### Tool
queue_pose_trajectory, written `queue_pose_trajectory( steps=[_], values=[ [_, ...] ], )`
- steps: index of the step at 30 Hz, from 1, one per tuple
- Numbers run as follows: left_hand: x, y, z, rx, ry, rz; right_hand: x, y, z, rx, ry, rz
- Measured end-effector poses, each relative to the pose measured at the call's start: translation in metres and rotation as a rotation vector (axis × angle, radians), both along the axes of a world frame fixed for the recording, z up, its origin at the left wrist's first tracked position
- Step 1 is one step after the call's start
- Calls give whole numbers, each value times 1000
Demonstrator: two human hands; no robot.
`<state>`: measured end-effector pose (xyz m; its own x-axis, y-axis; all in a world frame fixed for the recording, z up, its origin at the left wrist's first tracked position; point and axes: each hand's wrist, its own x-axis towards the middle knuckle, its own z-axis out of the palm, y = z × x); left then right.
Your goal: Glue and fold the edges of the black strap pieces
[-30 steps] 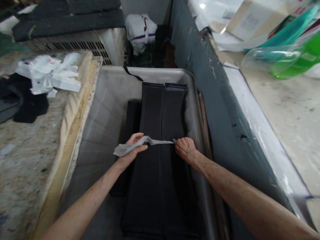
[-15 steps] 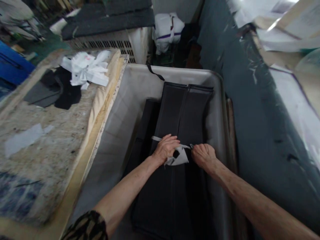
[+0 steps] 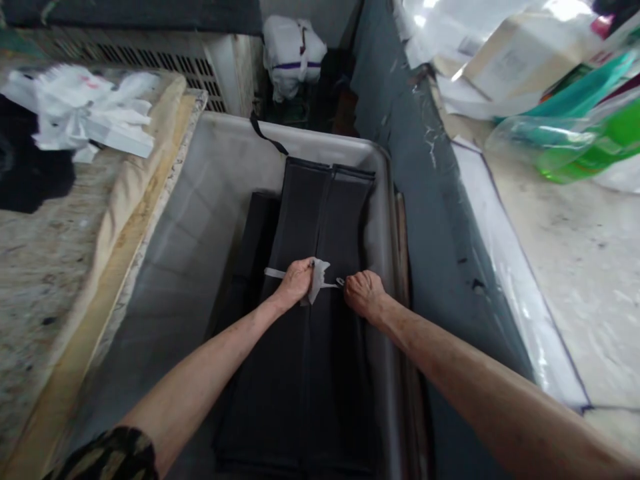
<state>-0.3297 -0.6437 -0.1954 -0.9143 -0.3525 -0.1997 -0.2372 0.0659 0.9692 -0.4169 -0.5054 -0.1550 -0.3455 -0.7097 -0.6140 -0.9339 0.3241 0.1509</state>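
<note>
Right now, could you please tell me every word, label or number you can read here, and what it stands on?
None can be read.
Cardboard box: dark print, too blurred to read.
Green bottle: no legible print.
White paper bundle: red marks, illegible.

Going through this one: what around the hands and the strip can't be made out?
All head view.
Whether the strip is knotted: the left hand covers its middle.
How the right hand pinches the strip's end: its fingers curl under.
Near end of the dark fabric stack: cut off by the bottom edge.
Print on the box, top right: blurred.
</note>
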Motion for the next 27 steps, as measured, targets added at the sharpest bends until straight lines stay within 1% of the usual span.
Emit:
queue_pose_trajectory(
  steps=[3,5,7,11,14,17,20,23,27],
  values=[
    [2,-4,2,31,-15,0,1,1,8,74,6,-46],
    [3,-7,0,44,-21,4,3,1,10,103,1,-64],
    [4,-10,-5,44,-27,17,7,-1,7,125,-6,-78],
    [0,-9,-16,6,-24,42,14,-7,-3,173,11,-116],
    [5,-8,-16,-41,1,-9,16,-10,-9,192,30,-129],
    [20,-9,-9,-129,54,-85,17,-10,-10,191,33,-125],
    [34,-9,-5,-267,111,-134,18,-7,-6,175,33,-102],
    [39,-8,-9,-387,147,-161,20,-5,-2,153,39,-68],
    [37,-11,-14,-542,147,-102,20,-4,-1,155,38,-55]
  ],
)
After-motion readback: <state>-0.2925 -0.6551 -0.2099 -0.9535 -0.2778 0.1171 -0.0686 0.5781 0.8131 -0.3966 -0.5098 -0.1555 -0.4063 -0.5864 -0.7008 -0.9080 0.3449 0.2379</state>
